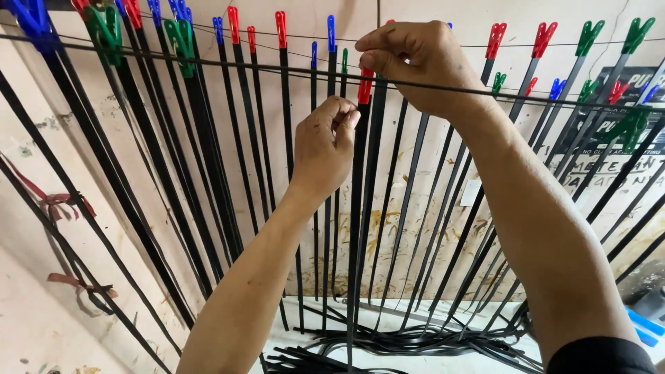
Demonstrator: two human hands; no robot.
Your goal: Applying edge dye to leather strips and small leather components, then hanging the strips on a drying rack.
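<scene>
The left hand (322, 142) pinched the top of a black strip (356, 228) just below the line (208, 64). The right hand (419, 62), at one o'clock from it, squeezed a red peg (365, 86) there. Pegging looked underway; next the peg must clamp strip to line.

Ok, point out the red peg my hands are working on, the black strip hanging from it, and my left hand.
red peg (365, 87), head view, its lower body below the line.
black strip (355, 228), head view, mid-length.
left hand (322, 147), head view, back of the hand.
</scene>
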